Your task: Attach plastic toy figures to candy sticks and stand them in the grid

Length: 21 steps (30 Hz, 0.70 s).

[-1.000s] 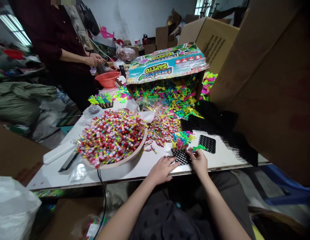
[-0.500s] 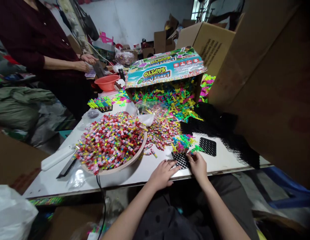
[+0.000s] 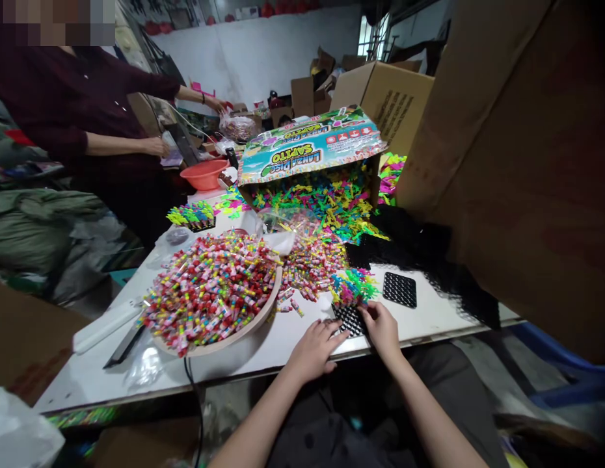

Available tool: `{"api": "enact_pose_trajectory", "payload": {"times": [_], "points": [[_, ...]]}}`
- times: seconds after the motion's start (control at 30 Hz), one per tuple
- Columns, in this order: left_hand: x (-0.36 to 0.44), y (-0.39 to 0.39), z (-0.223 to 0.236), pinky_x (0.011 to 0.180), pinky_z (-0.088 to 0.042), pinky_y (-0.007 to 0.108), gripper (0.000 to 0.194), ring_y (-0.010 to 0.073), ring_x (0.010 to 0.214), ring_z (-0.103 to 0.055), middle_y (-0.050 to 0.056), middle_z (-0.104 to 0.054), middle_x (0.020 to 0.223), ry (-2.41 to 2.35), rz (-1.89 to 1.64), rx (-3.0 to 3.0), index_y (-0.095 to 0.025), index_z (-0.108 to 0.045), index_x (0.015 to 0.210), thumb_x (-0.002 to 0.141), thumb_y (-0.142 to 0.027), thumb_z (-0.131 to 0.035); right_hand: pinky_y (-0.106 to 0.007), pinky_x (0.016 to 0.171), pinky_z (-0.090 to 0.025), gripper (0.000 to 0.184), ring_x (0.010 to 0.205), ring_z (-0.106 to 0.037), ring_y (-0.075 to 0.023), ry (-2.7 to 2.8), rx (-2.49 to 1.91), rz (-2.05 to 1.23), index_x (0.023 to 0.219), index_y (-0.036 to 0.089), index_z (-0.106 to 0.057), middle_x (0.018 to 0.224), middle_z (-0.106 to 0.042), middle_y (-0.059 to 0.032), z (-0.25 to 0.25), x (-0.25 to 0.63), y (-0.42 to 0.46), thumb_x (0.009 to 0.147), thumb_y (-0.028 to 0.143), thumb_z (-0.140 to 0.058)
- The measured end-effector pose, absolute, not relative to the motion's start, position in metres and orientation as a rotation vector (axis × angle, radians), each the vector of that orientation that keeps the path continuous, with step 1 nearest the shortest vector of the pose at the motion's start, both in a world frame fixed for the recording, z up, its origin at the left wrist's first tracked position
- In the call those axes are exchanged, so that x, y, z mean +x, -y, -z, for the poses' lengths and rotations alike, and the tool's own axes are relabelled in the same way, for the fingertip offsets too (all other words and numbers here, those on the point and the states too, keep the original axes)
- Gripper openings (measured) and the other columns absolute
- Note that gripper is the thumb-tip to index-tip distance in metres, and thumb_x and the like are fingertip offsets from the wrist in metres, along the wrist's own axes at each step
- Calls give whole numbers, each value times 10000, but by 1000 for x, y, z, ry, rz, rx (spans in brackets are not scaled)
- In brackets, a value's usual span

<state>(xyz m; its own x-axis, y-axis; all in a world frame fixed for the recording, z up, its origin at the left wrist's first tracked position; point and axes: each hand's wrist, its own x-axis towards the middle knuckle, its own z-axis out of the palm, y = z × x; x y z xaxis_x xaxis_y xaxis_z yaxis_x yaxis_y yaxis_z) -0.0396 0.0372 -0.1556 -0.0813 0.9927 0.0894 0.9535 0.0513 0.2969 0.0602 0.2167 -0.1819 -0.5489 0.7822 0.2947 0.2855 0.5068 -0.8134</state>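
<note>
A black perforated tray (image 3: 350,322) lies at the table's front edge, with a cluster of small colourful plastic pieces (image 3: 354,286) standing on its far part. My left hand (image 3: 315,348) lies on its left side, fingers stretched out and fingertips touching the tray. My right hand (image 3: 383,328) is at the tray's right side, thumb and index finger pinched together by the nearest row of pieces. Whatever sits between those fingertips is too small and hidden to make out. To the right lies a second black perforated tray (image 3: 399,290).
A round basin (image 3: 263,325) heaped with wrapped candies stands left. Behind are a printed carton (image 3: 307,146) spilling colourful pieces, and stacked black trays (image 3: 419,244). A knife-like dark blade (image 3: 124,348) lies at left. Another person (image 3: 97,123) stands across the table.
The loose green piece at my right fingertips no longer shows apart from the cluster. My left hand stays on the tray. The other person's arm now reaches out toward a bag. The view has shifted slightly.
</note>
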Motion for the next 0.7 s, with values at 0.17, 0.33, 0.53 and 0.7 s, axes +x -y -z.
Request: {"api": "enact_pose_trajectory", "payload": {"times": [0.17,0.33,0.53,0.7], "points": [[-40,-37,158,1040,-222,443,871,246,1243,-296,63,-276,1392,-2171,-413,2022,-287,-219,1329,612,-263,-713,-327,694,-443,347,735,-577,-211,2064,-867,-985,814,169,-553,793,-627,-87,179,60,-217,759,501,-472],[-39,-38,155,1044,-212,445,857,246,1247,-290,64,-272,1397,-2152,-427,1997,-281,-236,1325,609,-290,-708,-346,707,-451,310,744,-573,-222,2066,-843,-1044,806,172,-547,789,-623,-90,178,59,-216,744,471,-491],[-42,-31,141,980,-319,394,513,206,1142,-411,76,-465,1246,-2212,-788,1802,-236,-393,1252,761,-277,-533,-335,687,-474,293,746,-583,-205,2062,-844,-1133,943,168,-529,849,-615,-74,172,80,-243,754,385,-474],[-76,-38,112,865,-393,399,329,203,968,-488,62,-580,1015,-2553,-983,1540,-205,-576,1033,764,-86,-430,-326,672,-466,269,734,-578,-199,2154,-790,-960,880,169,-580,838,-628,-69,128,60,-331,760,365,-440]]}}
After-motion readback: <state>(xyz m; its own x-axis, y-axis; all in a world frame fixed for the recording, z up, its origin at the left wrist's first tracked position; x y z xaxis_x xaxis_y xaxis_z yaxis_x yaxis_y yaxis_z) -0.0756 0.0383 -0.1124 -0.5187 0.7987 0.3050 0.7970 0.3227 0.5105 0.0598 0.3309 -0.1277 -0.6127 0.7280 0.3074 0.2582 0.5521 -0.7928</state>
